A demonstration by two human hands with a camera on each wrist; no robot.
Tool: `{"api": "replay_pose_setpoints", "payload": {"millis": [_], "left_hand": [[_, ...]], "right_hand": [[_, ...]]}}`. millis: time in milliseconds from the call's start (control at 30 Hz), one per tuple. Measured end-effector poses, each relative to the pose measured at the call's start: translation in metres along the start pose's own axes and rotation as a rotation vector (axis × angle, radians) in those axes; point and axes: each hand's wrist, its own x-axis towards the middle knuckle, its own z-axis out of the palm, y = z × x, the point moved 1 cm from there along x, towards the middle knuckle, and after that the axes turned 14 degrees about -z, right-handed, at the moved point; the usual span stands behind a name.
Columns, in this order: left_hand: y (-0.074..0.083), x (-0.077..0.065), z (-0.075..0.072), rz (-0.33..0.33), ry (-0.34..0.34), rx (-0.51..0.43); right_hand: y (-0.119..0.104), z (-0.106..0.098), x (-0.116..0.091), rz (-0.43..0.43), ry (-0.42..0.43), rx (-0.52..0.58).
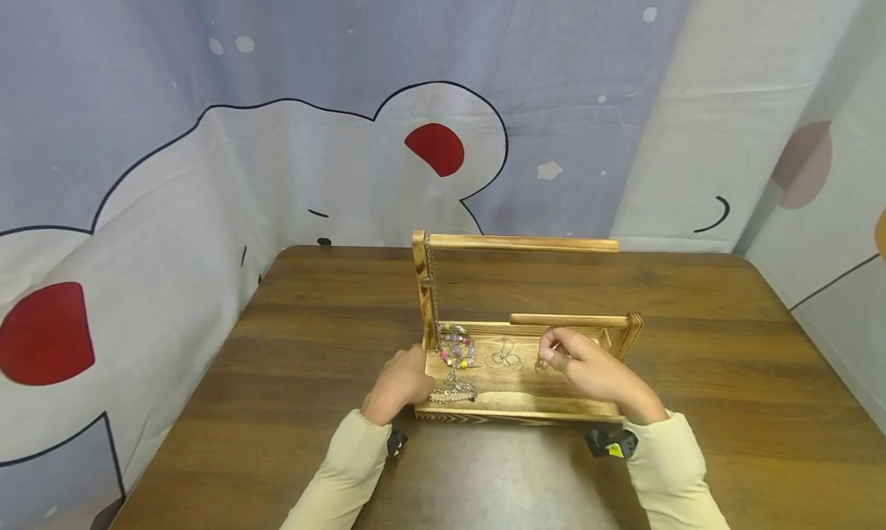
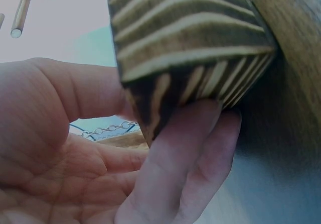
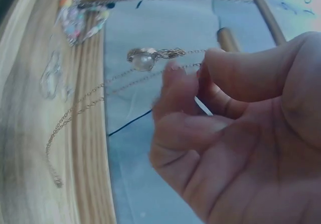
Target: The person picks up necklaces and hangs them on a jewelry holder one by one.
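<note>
Head view: looking down on a wooden jewellery stand (image 1: 484, 417), placed on a brown wood-grain desk (image 1: 298, 345), with two pale yellow sleeves (image 1: 681, 468) reaching in from below.
Right hand (image 1: 588, 365): held over the right part of the stand's tray (image 1: 554, 401), thumb and fingers pinching a gold-coloured necklace (image 3: 144, 61).
Necklace in the right wrist view: gripped by the chain, pearl pendant (image 3: 144, 62) beside the fingertips, fine chain strands trailing away past the tray's edge.
Left hand (image 1: 400, 380): at the tray's left end, gripping the dark-striped corner (image 2: 190, 33), thumb to one side and fingers to the other.
Upper bar (image 1: 524, 243): running rightward from the top of the left post (image 1: 421, 272).
Lower bar (image 1: 571, 320): running leftward from the right post (image 1: 631, 336), just behind the right hand.
Hanging chain (image 1: 432, 261): draped beside the left post, bearing a small oval pendant (image 1: 428, 282).
Beaded bracelets (image 1: 455, 351): multicoloured, lying in the tray's left part.
Silver-toned chains (image 1: 453, 398): bunched in front of the beads, near the left hand.
Thin looped necklace (image 1: 504, 360): lying on the tray floor between the beads and the right hand.
Printed cloth (image 1: 554, 130): hanging behind the desk, lilac and white with red patches.
</note>
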Motion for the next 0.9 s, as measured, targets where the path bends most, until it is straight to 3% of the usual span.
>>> {"api": "replay_pose_setpoints", "payload": {"millis": [167, 433, 900], "left_hand": [[0.0, 0.0, 0.0, 0.002, 0.006, -0.001], [-0.001, 0.001, 0.001, 0.008, 0.008, 0.008], [0.001, 0.0, 0.001, 0.0, 0.008, -0.005]], "right_hand": [[-0.007, -0.001, 0.0, -0.019, -0.047, 0.092], [-0.012, 0.001, -0.002, -0.104, -0.1, 0.08], [-0.031, 0.005, 0.003, -0.174, -0.003, -0.124]]}}
